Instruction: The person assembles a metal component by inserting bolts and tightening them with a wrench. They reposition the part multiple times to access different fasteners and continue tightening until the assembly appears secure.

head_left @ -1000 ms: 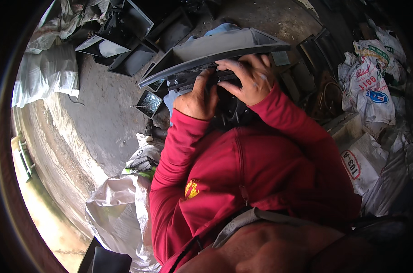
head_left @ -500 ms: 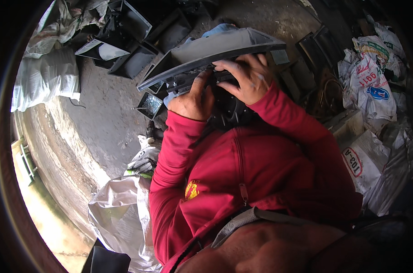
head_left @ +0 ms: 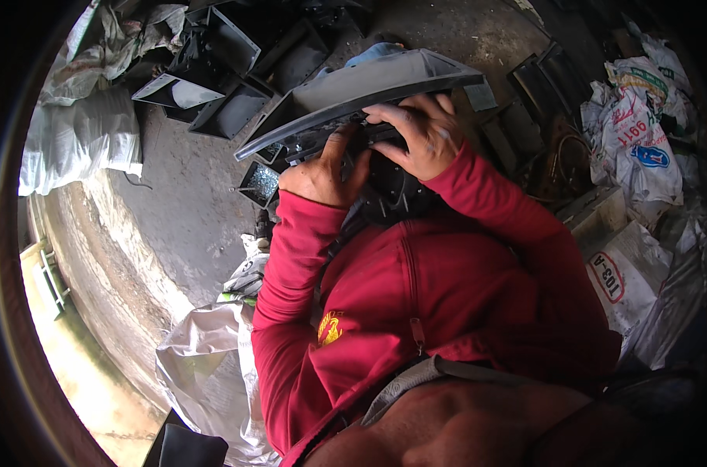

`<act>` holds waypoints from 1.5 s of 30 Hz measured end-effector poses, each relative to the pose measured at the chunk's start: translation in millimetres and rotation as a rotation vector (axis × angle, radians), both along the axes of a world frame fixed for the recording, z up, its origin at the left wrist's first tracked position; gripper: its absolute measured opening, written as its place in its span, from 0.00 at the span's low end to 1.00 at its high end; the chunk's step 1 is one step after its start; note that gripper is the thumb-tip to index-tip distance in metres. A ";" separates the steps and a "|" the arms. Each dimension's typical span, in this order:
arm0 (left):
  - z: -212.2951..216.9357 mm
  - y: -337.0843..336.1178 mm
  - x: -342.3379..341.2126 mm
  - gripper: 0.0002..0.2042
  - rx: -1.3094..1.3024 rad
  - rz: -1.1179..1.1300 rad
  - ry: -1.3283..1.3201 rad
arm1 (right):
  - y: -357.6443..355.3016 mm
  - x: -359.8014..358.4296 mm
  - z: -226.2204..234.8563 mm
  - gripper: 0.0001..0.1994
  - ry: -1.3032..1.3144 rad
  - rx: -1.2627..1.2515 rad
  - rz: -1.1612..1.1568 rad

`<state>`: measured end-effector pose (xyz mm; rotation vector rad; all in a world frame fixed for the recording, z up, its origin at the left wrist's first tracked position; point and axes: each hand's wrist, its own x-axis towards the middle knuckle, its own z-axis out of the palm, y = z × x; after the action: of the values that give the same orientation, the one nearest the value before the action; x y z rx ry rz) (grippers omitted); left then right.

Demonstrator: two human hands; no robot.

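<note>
A dark rectangular casing (head_left: 384,76) with a dusty grey inner face and a thin black rim rests tilted in front of my body. My right hand (head_left: 423,138) is curled at its near edge, fingers bent over the rim and thumb tucked under. Close beside it, my left hand (head_left: 321,177) presses its bent index finger and thumb against the casing's near side. Whatever lies between those left fingertips is hidden in shadow.
A small black tray of shiny little parts (head_left: 261,184) sits on the floor to the left. Similar dark casings (head_left: 233,109) lie beyond it. White sacks (head_left: 637,140) are heaped at right, and another open sack (head_left: 209,366) stands by my left elbow.
My left hand has shifted slightly left and its thumb now stands further from the index finger. The casing has moved a little left; my right hand keeps its place on it.
</note>
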<state>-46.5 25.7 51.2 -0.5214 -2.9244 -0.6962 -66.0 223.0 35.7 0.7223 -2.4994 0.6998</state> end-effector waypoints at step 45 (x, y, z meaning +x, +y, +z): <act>-16.8 -1.7 -5.1 0.19 0.501 -0.077 -0.056 | -3.4 0.7 4.5 0.33 -0.092 -0.014 0.015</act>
<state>-51.7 24.0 34.3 -0.5610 -2.6321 -1.4133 -65.3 219.6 40.3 0.7193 -2.5718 0.7720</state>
